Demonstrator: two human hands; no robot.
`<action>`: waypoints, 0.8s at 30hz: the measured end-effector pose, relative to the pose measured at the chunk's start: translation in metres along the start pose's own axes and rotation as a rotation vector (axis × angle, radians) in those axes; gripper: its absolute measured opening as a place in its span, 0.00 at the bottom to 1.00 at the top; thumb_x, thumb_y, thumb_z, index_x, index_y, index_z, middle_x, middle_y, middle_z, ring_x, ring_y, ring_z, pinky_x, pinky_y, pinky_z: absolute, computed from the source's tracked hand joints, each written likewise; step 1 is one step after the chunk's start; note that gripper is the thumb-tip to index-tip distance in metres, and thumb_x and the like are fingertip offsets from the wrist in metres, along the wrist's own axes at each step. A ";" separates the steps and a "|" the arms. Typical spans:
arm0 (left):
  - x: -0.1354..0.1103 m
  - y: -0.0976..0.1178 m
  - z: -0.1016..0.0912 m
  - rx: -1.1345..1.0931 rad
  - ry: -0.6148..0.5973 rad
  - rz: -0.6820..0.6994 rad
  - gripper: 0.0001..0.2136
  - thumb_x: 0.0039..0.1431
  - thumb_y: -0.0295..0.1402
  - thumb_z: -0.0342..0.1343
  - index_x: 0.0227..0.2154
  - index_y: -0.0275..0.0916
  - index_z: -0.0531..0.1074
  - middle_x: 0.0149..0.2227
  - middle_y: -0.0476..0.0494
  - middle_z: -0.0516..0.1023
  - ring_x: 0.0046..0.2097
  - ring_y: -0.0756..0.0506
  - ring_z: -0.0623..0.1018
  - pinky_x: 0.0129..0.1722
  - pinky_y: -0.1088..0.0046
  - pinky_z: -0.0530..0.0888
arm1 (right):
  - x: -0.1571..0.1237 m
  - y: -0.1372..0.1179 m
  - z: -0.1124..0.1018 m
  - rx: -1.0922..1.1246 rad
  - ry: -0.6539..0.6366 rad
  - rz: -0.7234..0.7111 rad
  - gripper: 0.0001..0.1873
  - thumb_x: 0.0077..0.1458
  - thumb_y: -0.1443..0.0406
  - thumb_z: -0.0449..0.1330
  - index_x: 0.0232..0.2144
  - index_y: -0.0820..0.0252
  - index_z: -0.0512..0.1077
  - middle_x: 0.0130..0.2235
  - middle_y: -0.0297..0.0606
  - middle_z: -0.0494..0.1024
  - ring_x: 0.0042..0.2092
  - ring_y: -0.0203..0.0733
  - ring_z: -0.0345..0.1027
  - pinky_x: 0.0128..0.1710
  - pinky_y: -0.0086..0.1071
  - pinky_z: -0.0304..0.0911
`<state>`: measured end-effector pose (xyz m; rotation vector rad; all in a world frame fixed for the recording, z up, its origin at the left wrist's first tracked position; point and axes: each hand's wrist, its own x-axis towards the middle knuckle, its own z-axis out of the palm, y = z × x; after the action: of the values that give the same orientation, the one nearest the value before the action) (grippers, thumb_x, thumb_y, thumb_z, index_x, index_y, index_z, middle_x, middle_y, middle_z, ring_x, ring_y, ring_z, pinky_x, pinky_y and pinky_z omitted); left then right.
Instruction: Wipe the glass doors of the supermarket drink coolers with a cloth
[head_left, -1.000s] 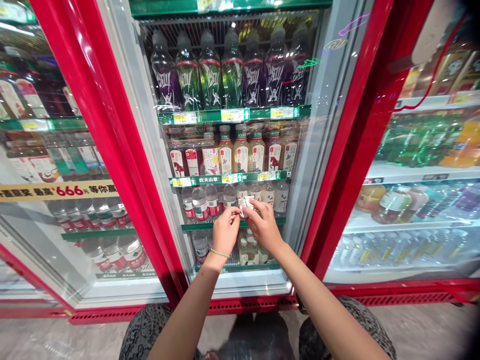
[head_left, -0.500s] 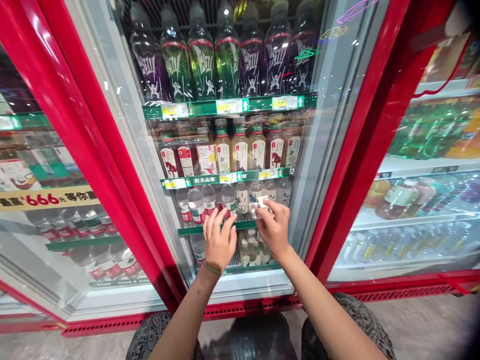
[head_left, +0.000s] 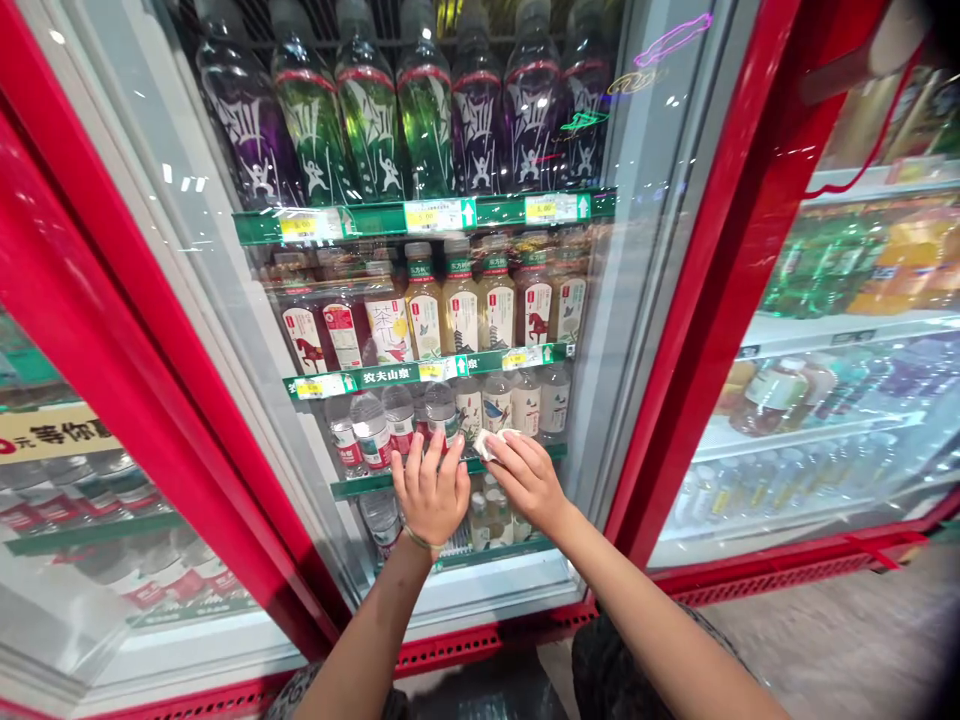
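My left hand (head_left: 429,490) lies flat with its fingers spread on the glass door (head_left: 420,330) of a red drinks fridge, low down. Beside it my right hand (head_left: 525,477) presses a small white wad of tissue (head_left: 491,441) against the same glass, fingers closed over it. Behind the glass at that height stand small water bottles (head_left: 390,425) on a green shelf.
Higher shelves hold tea bottles (head_left: 450,310) and purple and green bottles (head_left: 420,110). An open red-framed door (head_left: 112,360) slants at the left. A red post (head_left: 720,270) separates a second fridge (head_left: 840,350) at the right. Grey floor lies below.
My left hand let go of the tissue and spread flat on the glass. My right hand moved down a little with the tissue. The view shifted right and closer.
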<state>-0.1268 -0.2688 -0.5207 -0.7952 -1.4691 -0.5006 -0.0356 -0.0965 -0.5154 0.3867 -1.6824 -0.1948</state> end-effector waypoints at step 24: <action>-0.003 0.003 0.006 0.062 0.012 -0.015 0.19 0.62 0.32 0.63 0.56 0.46 0.77 0.59 0.37 0.78 0.73 0.36 0.62 0.73 0.48 0.56 | -0.018 -0.011 0.022 0.036 0.104 0.089 0.14 0.62 0.73 0.58 0.48 0.56 0.73 0.59 0.47 0.79 0.69 0.49 0.63 0.62 0.47 0.73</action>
<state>-0.1284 -0.2630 -0.5250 -0.7319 -1.4735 -0.4678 -0.0534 -0.1023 -0.5396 0.3427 -1.5983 -0.0772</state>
